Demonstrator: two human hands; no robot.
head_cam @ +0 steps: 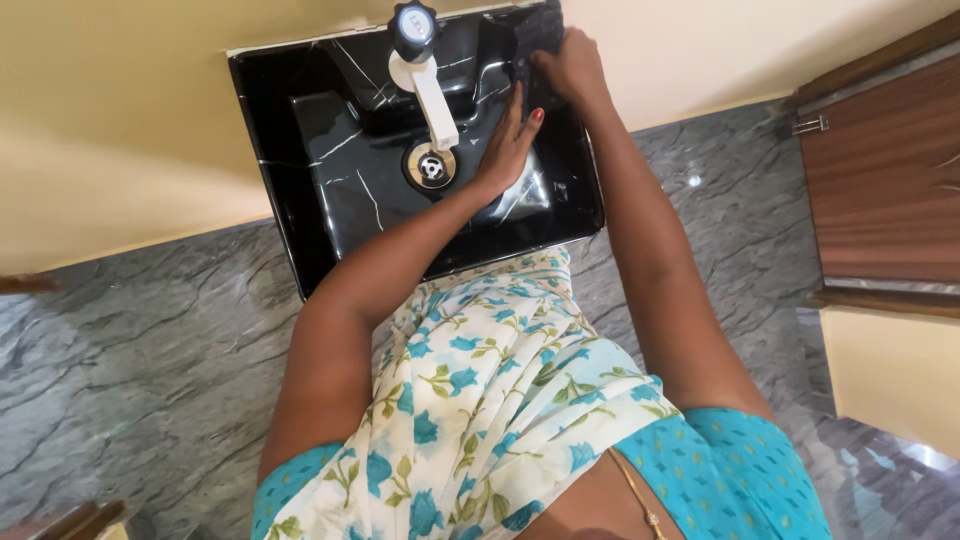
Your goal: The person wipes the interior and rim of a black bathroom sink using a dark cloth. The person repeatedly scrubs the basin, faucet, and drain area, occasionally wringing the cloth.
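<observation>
At the top of the frame, the right hand [572, 62] is gripping a dark cloth [540, 35] while the left hand [508, 140] is pressing flat and open against the black sink [270, 150], likely slipping if wet.

Around you: grey veined stone floor [150, 340], cream wall [120, 120], brown wooden door [880, 170] at your right.

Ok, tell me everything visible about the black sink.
The black sink is a glossy rectangular basin with white marble-like veins, mounted on a cream wall. A white tap with a dark knob reaches over its metal drain. The left hand lies flat inside; the right hand presses a dark cloth on its back corner.
</observation>
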